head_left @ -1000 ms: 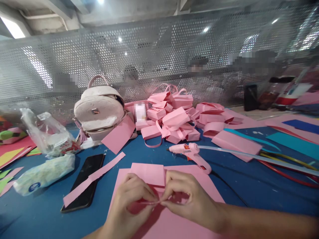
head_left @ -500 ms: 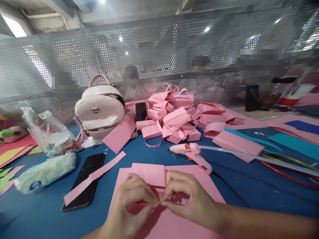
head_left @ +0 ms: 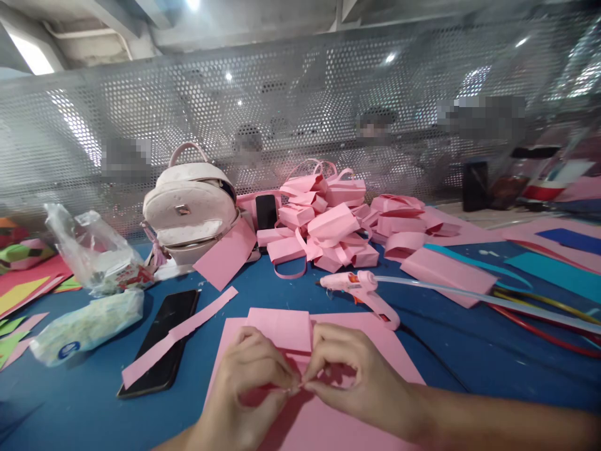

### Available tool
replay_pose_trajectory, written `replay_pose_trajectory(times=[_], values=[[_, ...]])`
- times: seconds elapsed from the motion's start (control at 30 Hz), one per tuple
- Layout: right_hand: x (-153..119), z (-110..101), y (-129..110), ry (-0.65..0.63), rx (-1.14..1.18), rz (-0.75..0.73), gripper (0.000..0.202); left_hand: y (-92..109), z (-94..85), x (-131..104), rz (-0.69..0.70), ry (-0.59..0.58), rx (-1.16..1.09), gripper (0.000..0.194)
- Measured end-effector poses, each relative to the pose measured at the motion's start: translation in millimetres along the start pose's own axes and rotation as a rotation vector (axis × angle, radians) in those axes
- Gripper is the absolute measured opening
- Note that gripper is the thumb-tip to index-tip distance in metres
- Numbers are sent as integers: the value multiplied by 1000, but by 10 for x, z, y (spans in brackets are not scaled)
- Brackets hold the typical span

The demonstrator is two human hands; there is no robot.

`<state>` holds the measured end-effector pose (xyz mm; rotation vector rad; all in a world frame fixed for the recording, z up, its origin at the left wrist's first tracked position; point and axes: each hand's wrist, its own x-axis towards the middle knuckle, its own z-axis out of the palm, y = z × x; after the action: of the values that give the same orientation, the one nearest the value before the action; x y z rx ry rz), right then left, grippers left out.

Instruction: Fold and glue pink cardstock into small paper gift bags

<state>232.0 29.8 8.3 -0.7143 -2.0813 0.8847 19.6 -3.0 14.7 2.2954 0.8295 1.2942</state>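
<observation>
My left hand (head_left: 248, 382) and my right hand (head_left: 354, 379) meet fingertip to fingertip at the bottom centre. Both pinch the near end of a folded pink paper piece (head_left: 282, 329); the exact spot they grip is mostly covered by my fingers. Beneath them lies a large pink sheet (head_left: 375, 329). Just beyond the sheet rests a pink glue gun (head_left: 364, 291) on its side, with a long clear glue stick (head_left: 436, 288) running out of its back to the right. A pink paper strip (head_left: 181, 332) crosses a dark phone (head_left: 164, 351) on the left.
A pile of pink paper bags (head_left: 328, 219) stands at the back centre, beside a cream backpack (head_left: 190, 207). On the left are a plastic bag (head_left: 89, 250) and a soft pack (head_left: 89, 326). Blue strips (head_left: 558, 269) and pink sheets lie right. A perforated metal screen (head_left: 300, 94) stands behind.
My fingers have shifted very slightly at the pinch point. The camera view has moved a little; the objects on the table stay where they were.
</observation>
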Motion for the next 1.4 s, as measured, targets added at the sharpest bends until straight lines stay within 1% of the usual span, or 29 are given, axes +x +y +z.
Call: replay_pose_trajectory(times=[0.1,0.2,0.47,0.6,0.7,0.77,0.83,0.9,0.93,1.0,1.03,1.07,1.1,1.13,1.2,1.23,1.27,1.33,1.4], values=[[-6,9,28,10,-5,4,7,-13,14,3,-39,29,6,14],[-11,12,42,5,-3,11,7,-4,22,12,-52,28,25,13],[-14,-8,55,-16,40,34,14,-5,9,-3,-43,24,39,13],[-8,-10,36,-22,18,53,10,15,4,8,-37,69,39,16],[-3,-10,11,-10,-10,35,8,39,9,26,3,92,47,17],[-6,-9,8,-16,-24,21,10,39,0,34,22,85,51,18],[-10,-9,17,-17,-20,13,12,20,-35,31,31,51,63,16],[-10,-13,34,20,4,36,13,-12,-97,14,36,42,122,13],[-6,-18,41,44,25,67,14,-26,-133,1,27,69,169,14],[7,-29,48,97,79,153,16,-44,-202,-25,7,183,270,21],[14,-36,47,112,111,201,18,-45,-228,-35,7,243,317,20],[22,-42,44,115,148,250,20,-42,-245,-40,34,273,359,17],[28,-46,38,110,187,297,21,-36,-251,-39,93,260,403,13],[34,-49,31,97,227,339,23,-30,-246,-34,174,208,451,10],[41,-50,18,65,306,400,27,-26,-212,-19,308,49,543,11],[43,-50,13,59,337,413,29,-32,-187,-12,329,-24,582,11],[46,-49,10,61,358,417,30,-43,-160,-10,310,-85,614,11],[51,-49,7,77,377,411,31,-79,-114,-23,192,-158,651,12],[52,-50,10,85,380,410,31,-121,-84,-54,85,-217,658,17]])
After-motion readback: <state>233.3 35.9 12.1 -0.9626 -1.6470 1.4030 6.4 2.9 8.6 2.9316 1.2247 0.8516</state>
